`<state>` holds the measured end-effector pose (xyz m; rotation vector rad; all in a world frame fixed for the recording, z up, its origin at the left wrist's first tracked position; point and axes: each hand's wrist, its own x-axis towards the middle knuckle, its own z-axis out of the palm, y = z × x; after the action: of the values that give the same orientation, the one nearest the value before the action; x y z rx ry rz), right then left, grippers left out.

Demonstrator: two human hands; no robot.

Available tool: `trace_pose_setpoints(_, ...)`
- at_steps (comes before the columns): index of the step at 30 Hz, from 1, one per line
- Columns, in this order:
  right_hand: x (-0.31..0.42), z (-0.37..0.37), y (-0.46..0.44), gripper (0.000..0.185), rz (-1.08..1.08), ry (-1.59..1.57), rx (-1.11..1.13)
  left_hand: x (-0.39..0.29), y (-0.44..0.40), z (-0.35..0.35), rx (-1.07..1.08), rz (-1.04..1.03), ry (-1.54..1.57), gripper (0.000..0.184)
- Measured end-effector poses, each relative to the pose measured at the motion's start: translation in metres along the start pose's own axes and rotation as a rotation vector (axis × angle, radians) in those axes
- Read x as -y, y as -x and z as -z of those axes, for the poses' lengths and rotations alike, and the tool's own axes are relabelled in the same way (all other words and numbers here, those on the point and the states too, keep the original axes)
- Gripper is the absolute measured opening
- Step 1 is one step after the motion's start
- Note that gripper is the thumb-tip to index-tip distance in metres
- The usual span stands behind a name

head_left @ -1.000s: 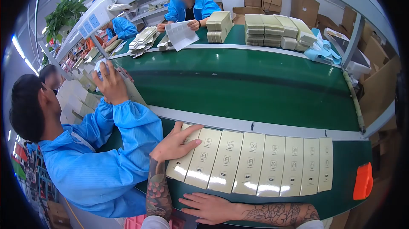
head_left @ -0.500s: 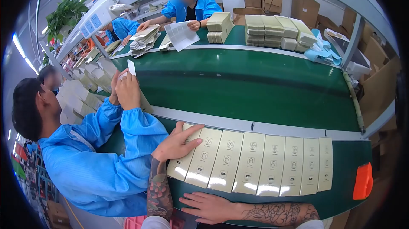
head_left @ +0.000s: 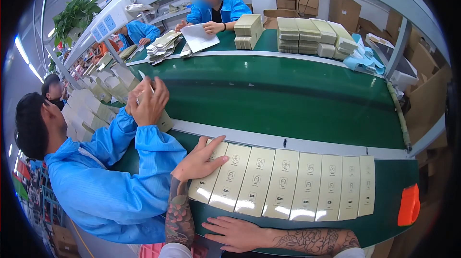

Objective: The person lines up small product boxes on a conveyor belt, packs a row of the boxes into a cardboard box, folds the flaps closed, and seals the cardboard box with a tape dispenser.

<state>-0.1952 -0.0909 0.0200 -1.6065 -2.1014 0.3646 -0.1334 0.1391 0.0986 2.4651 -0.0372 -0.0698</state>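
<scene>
A row of several cream boxes (head_left: 261,181), printed with small icons, lies side by side along the near bench. My left hand (head_left: 199,163) rests on the leftmost box (head_left: 205,186) at the row's left end, fingers spread and partly covering it. Below the row, my right hand (head_left: 235,234) lies flat on the green bench top near its front edge, fingers apart, touching no box. Tattoos cover both forearms.
A green conveyor belt (head_left: 278,94) runs behind the boxes. Close on my left sits a co-worker (head_left: 110,181) in blue. Stacked boxes (head_left: 288,34) stand across the belt near another person (head_left: 218,10). An orange object (head_left: 408,205) lies at the bench's right end.
My hands and the row of boxes stay put. The co-worker on my left has shifted their hands slightly; the person across the belt has lowered a white sheet leftward.
</scene>
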Motion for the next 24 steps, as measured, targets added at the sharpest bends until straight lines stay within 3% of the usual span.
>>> trace_pose_setpoints(7,-0.002,-0.006,0.001,0.056,0.019,-0.03,-0.091,-0.012,0.001,0.006,0.037,0.105,0.039,0.071)
trace_pose_setpoints(15,-0.001,-0.005,0.001,0.055,0.018,-0.03,-0.095,-0.001,0.002,-0.001,0.008,0.054,0.025,0.072)
trace_pose_setpoints(18,-0.001,-0.003,0.0,0.056,-0.001,-0.006,0.003,0.0,0.001,0.0,0.002,0.045,0.021,0.072)
trace_pose_setpoints(24,-0.002,-0.007,0.001,0.055,0.021,-0.033,-0.093,-0.005,0.0,0.002,0.013,0.074,0.051,0.073)
